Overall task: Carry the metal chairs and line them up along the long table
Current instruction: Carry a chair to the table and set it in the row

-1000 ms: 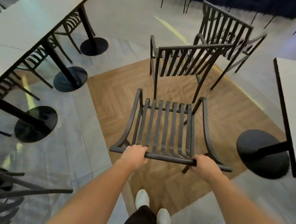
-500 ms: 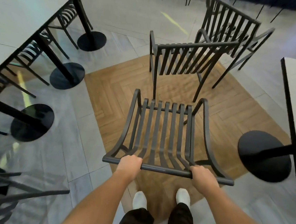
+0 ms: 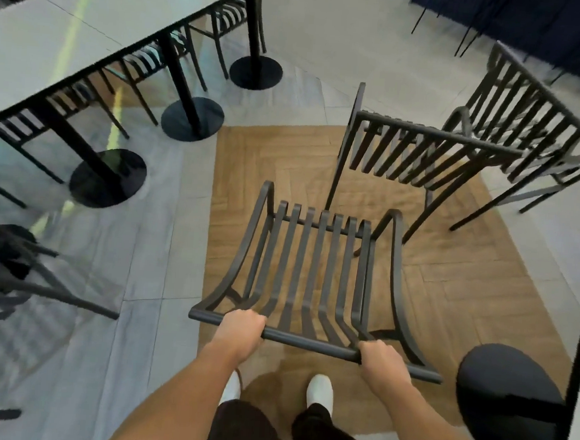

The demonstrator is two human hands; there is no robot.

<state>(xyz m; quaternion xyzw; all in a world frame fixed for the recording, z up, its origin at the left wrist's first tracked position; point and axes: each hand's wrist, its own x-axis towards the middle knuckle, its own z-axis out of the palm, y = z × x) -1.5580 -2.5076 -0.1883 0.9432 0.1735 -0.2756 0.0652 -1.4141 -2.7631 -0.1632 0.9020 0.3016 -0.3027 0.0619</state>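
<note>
Carry step judged underway: slatted metal chair point(image 3: 315, 273) top rail gripped by both hands, to be turned toward desk point(image 3: 89, 30), upper left.

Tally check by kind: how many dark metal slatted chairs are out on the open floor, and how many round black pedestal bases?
Dark metal slatted chairs on open floor: 3 (held chair, chair just ahead, far-right chair)
Round black pedestal bases: 4 (near base, middle base, far base under the long grey table; right-side base)
Total: 7
Tucked or blurred chairs not counted.
</note>
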